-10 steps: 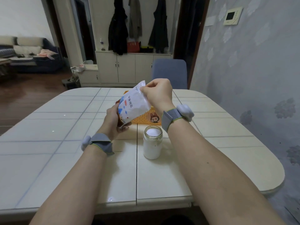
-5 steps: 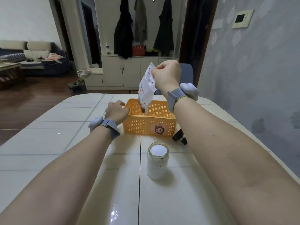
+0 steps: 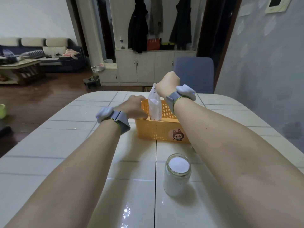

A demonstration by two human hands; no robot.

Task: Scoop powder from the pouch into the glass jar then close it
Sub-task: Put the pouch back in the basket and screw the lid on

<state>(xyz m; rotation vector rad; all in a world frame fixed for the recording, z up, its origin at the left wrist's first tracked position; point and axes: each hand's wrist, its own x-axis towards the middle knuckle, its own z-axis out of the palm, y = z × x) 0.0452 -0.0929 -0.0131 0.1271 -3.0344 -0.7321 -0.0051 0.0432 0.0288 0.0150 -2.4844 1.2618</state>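
Observation:
A lidless glass jar (image 3: 177,175), filled nearly to the brim with white powder, stands on the table near me. Beyond it sits an orange perforated basket (image 3: 158,130). The white pouch (image 3: 154,106) stands upright inside the basket, its top pinched by my right hand (image 3: 167,83). My left hand (image 3: 134,106) rests against the basket's left end, fingers curled at its rim. No lid or scoop is visible; my right forearm covers the table to the basket's right.
The white tiled table (image 3: 65,153) stretches left and toward me. A blue chair (image 3: 194,73) stands behind the far edge. A grey wall runs close along the right side. A green object (image 3: 2,111) sits off the table at far left.
My right hand has lowered the pouch from above the basket down into it. My left hand let go of the pouch and went to the basket's left end. The camera leaned forward.

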